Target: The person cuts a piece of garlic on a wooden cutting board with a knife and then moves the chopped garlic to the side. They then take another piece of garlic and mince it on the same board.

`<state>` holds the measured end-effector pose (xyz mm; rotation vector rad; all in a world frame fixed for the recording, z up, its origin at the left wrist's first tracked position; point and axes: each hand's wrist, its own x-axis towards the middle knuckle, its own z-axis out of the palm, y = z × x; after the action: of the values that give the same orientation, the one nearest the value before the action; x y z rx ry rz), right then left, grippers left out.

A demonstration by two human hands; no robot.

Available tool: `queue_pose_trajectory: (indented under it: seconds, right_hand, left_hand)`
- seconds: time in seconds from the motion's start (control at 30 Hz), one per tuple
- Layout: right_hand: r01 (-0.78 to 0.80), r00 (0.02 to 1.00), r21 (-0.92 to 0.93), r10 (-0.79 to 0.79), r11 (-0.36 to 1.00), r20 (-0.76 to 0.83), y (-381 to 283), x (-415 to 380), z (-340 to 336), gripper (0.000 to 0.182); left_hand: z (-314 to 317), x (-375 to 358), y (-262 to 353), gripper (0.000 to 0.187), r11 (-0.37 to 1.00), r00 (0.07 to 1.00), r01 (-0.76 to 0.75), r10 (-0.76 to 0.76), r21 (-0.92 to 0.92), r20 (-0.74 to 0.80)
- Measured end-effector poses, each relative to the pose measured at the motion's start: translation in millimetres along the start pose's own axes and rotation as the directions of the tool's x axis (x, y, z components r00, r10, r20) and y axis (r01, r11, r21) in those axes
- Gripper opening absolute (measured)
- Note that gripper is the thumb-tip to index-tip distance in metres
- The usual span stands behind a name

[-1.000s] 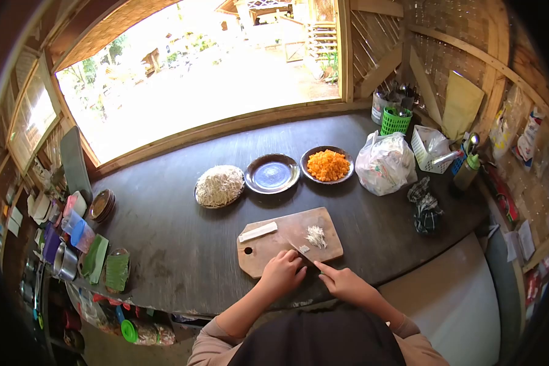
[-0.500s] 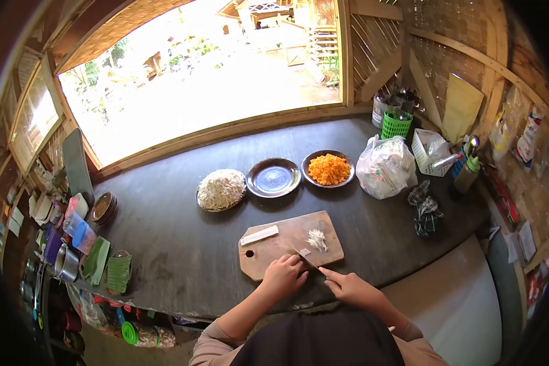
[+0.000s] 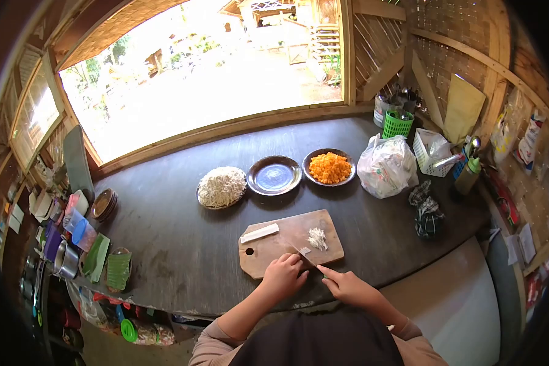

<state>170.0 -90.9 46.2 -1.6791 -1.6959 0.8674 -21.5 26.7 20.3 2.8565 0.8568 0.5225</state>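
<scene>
My right hand (image 3: pixel 348 287) is wrapped round the handle of a knife (image 3: pixel 308 258), whose blade reaches over the wooden cutting board (image 3: pixel 274 253). Beside the blade, my left hand (image 3: pixel 283 274) rests on the board's near edge with bent fingers; what they press, if anything, is hidden. A small pale piece (image 3: pixel 304 251) lies by the knife tip. Thin white shreds (image 3: pixel 317 239) form a little pile at the board's right, and a long white block (image 3: pixel 260 233) lies at its upper left.
Behind the board stand a plate of pale shreds (image 3: pixel 222 187), an empty dark plate (image 3: pixel 274 175) and a plate of orange pieces (image 3: pixel 330 168). A plastic bag (image 3: pixel 387 166), a green basket (image 3: pixel 398 124) and a dark cloth bundle (image 3: pixel 427 210) are at the right; stacked dishes (image 3: pixel 104 204) sit left.
The knife has shifted slightly over the board, with my right hand still round its handle. My left hand has barely moved.
</scene>
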Motion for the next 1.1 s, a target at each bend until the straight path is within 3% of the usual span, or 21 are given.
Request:
queue_pose_trajectory:
  seconds: [0.53,0.63,0.7,0.8,0.93,1.0,1.1]
  right_hand:
    - [0.008,1.0,0.008,-0.008,1.0,-0.01,-0.2,11.3,7.1,0.044]
    - [0.091,0.994,0.033,-0.089,0.995,-0.057,1.0,10.0,6.5,0.044]
    - [-0.006,1.0,-0.034,0.006,0.999,0.008,0.5,1.1,1.8,0.044]
    - [-0.028,0.999,-0.002,0.028,1.0,0.018,-5.1,-0.9,-1.0,0.044]
    - [-0.003,1.0,-0.027,0.003,1.0,-0.004,-0.8,11.8,9.3,0.044]
    - [0.04,0.999,0.045,-0.039,0.998,-0.023,5.1,11.6,8.3,0.045]
    - [0.003,1.0,-0.001,-0.003,1.0,-0.002,5.6,1.5,2.8,0.044]
  left_hand:
    - [4.0,-2.8,1.7,0.035,1.0,0.999,0.016,-0.016,-0.019,-0.033]
    - [1.9,-1.8,1.6,0.035,1.0,1.0,0.028,-0.028,-0.013,-0.006]
    - [2.5,-2.8,0.4,0.036,1.0,1.0,0.019,-0.019,-0.003,-0.02]
    - [2.5,-2.9,1.9,0.036,1.0,0.999,0.022,-0.022,-0.011,-0.024]
    - [0.2,-4.1,4.6,0.038,0.999,0.999,0.039,-0.039,-0.006,-0.013]
    - [1.8,-5.1,6.9,0.037,0.999,0.999,0.044,-0.044,0.004,-0.022]
    - [3.8,-4.8,7.2,0.037,0.998,0.997,0.051,-0.05,0.02,-0.054]
